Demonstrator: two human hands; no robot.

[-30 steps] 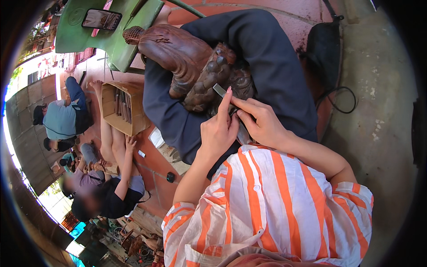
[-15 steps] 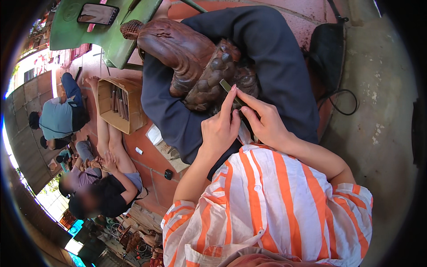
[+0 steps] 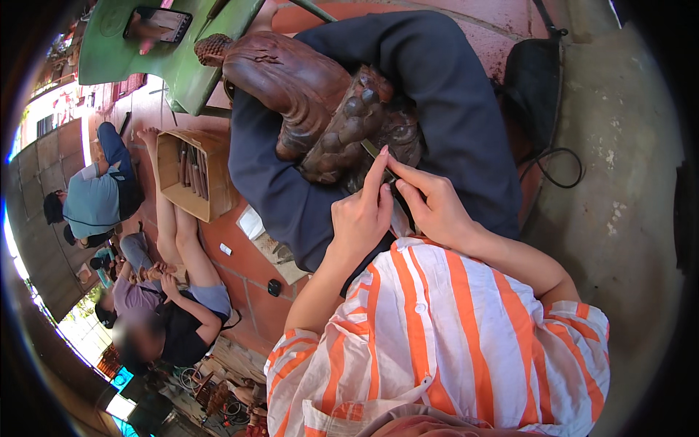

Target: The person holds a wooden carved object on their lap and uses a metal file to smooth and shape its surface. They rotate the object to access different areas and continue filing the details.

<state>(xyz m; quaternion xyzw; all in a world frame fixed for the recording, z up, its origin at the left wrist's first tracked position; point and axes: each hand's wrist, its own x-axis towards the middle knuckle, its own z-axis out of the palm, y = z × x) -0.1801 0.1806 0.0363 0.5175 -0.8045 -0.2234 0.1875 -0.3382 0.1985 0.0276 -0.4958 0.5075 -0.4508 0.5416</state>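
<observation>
A dark reddish-brown carved statue [image 3: 291, 84] of a robed figure with a knobbly-haired head lies on its side across my lap, its petal-covered base [image 3: 349, 127] toward me. My left hand [image 3: 362, 217] and my right hand [image 3: 439, 210] meet just in front of that base. Between their fingers they pinch a narrow, flat olive-grey strip [image 3: 371, 149], whose far end reaches over the lower edge of the base. Both index fingers press along it. My fingers partly hide the strip, so I cannot tell its exact kind.
A cardboard box [image 3: 211, 207] of wooden-handled tools stands at left on red tiles. Beyond it sit several people. A green chair [image 3: 109, 54] with a phone [image 3: 159, 25] is at upper left, a small black case [image 3: 274, 287] on the floor, a black bag [image 3: 530, 87] at right.
My hands and the strip stay almost in place, and the statue lies as before. At left, a seated person in black has shifted their head and arm. The phone's screen picture has changed.
</observation>
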